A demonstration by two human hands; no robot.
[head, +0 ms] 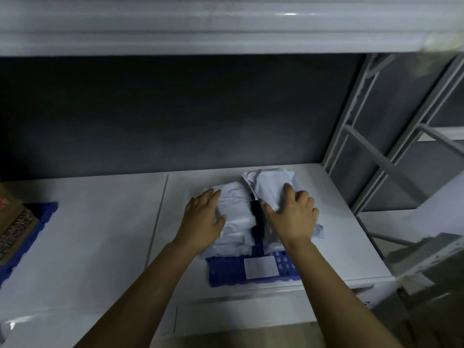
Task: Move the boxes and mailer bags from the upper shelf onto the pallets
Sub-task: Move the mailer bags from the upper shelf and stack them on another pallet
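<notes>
A blue plastic pallet (226, 270) lies on the white lower shelf (100, 234), with a white label on its near edge. Two piles of pale mailer bags sit on it side by side. My left hand (204, 218) rests flat on the left pile (238, 209), fingers straight. My right hand (292, 214) lies on the right pile (268, 184), with its fingers curled into the topmost bag. A dark gap separates the two piles. The upper shelf (200, 28) runs across the top of the view, and I see only its front edge.
At the far left a second blue pallet (37, 222) carries a brown cardboard box (12, 217). A grey metal rack frame (376, 146) stands at the right. A dark back wall closes the shelf bay behind the bags.
</notes>
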